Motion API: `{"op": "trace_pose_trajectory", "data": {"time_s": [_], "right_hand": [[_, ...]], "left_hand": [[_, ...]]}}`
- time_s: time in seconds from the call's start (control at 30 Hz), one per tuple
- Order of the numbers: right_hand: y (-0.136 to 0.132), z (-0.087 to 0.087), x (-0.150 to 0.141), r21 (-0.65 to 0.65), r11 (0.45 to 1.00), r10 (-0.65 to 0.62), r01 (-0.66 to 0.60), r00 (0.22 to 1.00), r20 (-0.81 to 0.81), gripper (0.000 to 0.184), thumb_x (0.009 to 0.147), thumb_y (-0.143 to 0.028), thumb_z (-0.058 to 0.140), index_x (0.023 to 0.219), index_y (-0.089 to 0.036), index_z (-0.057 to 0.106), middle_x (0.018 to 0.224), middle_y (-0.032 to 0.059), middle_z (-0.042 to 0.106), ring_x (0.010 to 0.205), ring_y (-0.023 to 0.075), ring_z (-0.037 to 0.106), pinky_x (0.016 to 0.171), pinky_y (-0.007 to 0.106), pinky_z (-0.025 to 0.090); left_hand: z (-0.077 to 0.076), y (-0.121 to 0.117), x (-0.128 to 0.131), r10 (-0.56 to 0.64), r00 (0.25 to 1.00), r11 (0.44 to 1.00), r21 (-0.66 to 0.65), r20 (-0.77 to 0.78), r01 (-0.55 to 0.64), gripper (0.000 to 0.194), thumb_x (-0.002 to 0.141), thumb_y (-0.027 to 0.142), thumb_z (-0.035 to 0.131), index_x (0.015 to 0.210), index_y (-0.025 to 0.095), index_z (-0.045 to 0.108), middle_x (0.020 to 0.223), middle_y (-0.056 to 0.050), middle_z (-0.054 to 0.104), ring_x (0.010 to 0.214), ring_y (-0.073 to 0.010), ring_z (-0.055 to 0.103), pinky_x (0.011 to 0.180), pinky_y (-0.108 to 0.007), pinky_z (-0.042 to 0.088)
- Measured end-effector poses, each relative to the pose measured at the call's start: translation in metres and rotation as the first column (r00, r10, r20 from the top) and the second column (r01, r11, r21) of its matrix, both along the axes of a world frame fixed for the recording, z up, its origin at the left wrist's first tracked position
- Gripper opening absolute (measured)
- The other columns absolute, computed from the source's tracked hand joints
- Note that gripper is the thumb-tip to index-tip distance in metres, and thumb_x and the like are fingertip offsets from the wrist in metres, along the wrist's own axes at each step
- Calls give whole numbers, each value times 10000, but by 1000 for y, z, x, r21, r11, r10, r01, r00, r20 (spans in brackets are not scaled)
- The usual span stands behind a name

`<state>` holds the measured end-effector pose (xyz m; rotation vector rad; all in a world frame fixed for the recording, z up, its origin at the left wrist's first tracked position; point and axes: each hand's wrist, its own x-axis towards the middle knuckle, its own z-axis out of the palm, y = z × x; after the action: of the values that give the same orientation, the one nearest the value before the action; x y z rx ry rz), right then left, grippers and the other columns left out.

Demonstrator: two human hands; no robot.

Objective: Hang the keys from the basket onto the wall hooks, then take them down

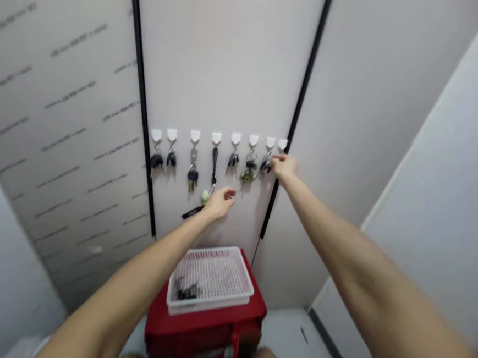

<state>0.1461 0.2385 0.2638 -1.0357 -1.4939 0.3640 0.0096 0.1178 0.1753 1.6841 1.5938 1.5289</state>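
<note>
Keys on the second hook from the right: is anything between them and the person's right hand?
Nothing visible: the right hand is right beside those keys, though whether it touches them is unclear.

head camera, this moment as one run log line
left hand: below hook row; right hand: just below rightmost hook, grip unclear; white basket: on red bag

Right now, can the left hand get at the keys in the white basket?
Likely yes. The left hand seems empty, the white basket has an open top, and nothing visible covers the keys inside; it would have to reach lower.
</note>
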Motion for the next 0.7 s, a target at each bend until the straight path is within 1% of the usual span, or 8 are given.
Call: {"op": "trace_pose_trajectory", "data": {"time_s": [0.07,0.13,0.23,0.3,0.4,0.47,0.6,0.7], "right_hand": [[-10,-18,-2,94,990,-109,106,994,24,197,586,-114,425,749,-110,536,713,49,561,667,113,511,680,277,386],[-28,-48,-8,140,988,-83,67,991,109,255,589,-120,421,816,-121,538,812,56,554,693,109,504,700,268,372],[-72,-114,-22,-44,968,243,-245,889,388,219,582,-126,441,758,-139,570,761,38,572,657,107,505,664,246,377],[-105,-162,-34,-323,843,537,-429,683,496,160,576,-136,458,664,-153,591,654,19,586,591,104,507,611,226,383],[-145,-219,-54,-517,666,745,-538,442,500,145,580,-169,469,637,-163,602,613,4,592,556,97,504,551,194,373],[-160,-240,-69,-579,612,788,-539,363,496,163,581,-186,475,667,-154,609,602,4,593,538,92,498,517,178,359],[-170,-252,-92,-621,625,771,-474,250,585,197,574,-216,478,688,-149,623,561,6,589,521,99,490,478,173,324],[-170,-254,-100,-615,659,740,-432,226,634,221,560,-200,474,715,-166,626,603,5,602,564,104,504,499,169,325]], "left_hand": [[-32,-21,-16,20,999,996,-83,-42,-23,248,580,61,460,807,134,530,836,-46,561,731,-99,505,721,-247,384],[-67,-46,-32,38,994,980,-190,-106,-57,234,577,70,456,782,143,543,808,-38,569,729,-109,504,716,-246,379],[-112,-85,-52,2,966,937,-338,-258,-93,227,579,92,446,761,171,557,786,-24,579,738,-124,502,722,-245,363],[-131,-106,-61,-44,918,904,-408,-394,-131,233,582,114,443,768,192,560,806,-20,580,778,-138,493,738,-248,344],[-143,-126,-69,-118,805,867,-456,-581,-202,253,590,141,432,799,209,558,863,-35,568,839,-167,465,755,-281,316],[-144,-131,-69,-166,726,862,-455,-667,-221,264,596,143,418,807,215,559,880,-49,561,863,-183,445,770,-316,290],[-140,-132,-63,-251,579,848,-465,-775,-254,216,607,149,398,707,189,585,808,-76,570,879,-200,415,819,-389,205],[-138,-128,-59,-271,492,830,-460,-827,-316,221,622,167,376,671,132,589,776,-112,568,850,-208,418,821,-412,187]]}}
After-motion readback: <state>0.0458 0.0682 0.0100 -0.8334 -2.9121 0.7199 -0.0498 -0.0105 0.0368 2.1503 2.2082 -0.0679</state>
